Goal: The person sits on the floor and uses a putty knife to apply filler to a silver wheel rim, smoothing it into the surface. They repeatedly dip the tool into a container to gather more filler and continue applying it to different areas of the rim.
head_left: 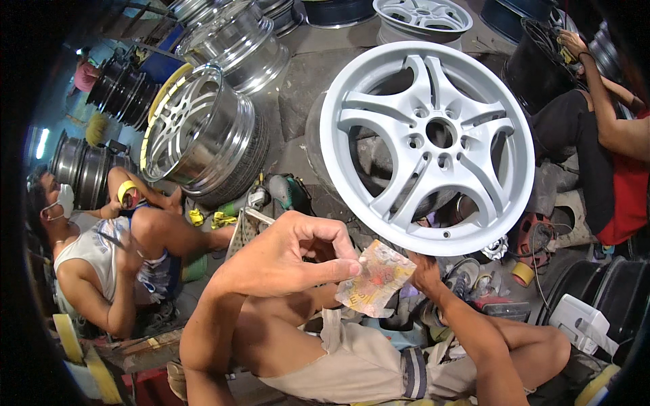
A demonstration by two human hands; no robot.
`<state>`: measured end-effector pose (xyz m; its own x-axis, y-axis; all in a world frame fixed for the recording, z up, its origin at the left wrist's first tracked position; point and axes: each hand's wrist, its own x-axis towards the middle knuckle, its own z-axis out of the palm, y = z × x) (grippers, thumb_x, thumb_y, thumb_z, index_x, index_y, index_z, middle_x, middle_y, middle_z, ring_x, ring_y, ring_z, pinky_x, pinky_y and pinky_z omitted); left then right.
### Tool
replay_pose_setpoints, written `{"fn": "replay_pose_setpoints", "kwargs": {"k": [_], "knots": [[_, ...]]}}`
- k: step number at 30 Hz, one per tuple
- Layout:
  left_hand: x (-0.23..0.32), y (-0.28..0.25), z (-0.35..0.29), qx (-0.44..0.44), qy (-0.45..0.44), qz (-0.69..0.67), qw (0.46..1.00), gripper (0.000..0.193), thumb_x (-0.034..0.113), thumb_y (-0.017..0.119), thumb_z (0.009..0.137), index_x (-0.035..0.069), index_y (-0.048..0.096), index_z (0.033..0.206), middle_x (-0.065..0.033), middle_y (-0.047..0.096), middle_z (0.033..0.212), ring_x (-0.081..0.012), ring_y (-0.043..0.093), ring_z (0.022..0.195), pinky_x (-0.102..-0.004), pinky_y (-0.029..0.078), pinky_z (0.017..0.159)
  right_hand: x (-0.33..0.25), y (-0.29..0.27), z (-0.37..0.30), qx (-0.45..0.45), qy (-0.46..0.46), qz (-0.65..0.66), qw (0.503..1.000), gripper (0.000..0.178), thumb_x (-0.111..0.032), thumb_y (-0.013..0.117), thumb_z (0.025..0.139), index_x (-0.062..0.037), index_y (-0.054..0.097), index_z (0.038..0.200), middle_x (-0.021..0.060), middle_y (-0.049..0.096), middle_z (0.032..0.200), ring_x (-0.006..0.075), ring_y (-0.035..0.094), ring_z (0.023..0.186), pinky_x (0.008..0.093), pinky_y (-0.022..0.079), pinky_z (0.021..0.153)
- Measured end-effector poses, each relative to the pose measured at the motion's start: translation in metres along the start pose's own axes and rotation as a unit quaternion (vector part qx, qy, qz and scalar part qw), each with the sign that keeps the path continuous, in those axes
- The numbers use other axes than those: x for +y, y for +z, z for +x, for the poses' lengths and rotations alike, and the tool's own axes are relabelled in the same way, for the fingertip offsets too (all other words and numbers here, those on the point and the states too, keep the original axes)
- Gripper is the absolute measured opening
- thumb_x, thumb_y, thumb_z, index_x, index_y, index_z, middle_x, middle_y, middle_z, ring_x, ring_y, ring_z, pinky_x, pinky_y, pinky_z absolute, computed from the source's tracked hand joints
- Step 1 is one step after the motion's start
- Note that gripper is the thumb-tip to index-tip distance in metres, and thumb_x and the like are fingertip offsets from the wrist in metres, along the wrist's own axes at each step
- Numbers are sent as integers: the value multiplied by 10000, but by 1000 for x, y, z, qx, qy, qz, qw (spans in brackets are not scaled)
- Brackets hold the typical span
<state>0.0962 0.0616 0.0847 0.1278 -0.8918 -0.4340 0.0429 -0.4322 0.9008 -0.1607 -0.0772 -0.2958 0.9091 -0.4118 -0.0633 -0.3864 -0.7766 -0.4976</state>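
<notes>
Pinching a small, worn, stained sheet (376, 279) between thumb and forefinger, the person's left hand (308, 254) stands in the head view just below the big pale-painted wheel (435, 111). Thumb and forefinger are pressed together on the sheet's upper left corner; the other fingers curl back toward the palm, and the rest of the sheet hangs free over the lap. The right hand (425, 272) is up against the wheel's lower rim, mostly hidden by it; whether its fingers are spread or gripping cannot be told.

The wheel leans face up toward the wearer, above both hands, in front of a dark rounded support. It is likely heavy and rigid, and the smooth painted face may be slippery under dusty fingers; the outer lip or the roots of the spokes look like the surest places to take hold. The sheet, by contrast, looks light, thin and limp, with a ragged edge that could tear, so a flat pinch well in from that edge would suit it.

To the left sits a co-worker in a white sleeveless shirt (84, 267), with a polished wheel (233, 142) beyond; to the right, a white box (581, 321) lies beside dark rims (619, 298).
</notes>
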Motion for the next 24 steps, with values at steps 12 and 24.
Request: {"fn": "replay_pose_setpoints", "kwargs": {"k": [12,24], "knots": [[-132,76,73,-183,76,489,850,195,169,708,866,10,716,980,-215,707,916,-394,685,848,-462,544,768,117,-145,-3,-444,-32,-201,872,347,-179,625,808,3,716,1089,223,732,1018,380,713,978,468,571,822],[-410,70,211,57,281,642,711,368,219,613,906,-30,650,1175,-239,683,1082,-409,637,1075,-481,505,961,195,-186,-13,20,279,91,956,729,-617,687,856,54,549,1107,333,655,1043,490,635,1033,525,503,891]]}}
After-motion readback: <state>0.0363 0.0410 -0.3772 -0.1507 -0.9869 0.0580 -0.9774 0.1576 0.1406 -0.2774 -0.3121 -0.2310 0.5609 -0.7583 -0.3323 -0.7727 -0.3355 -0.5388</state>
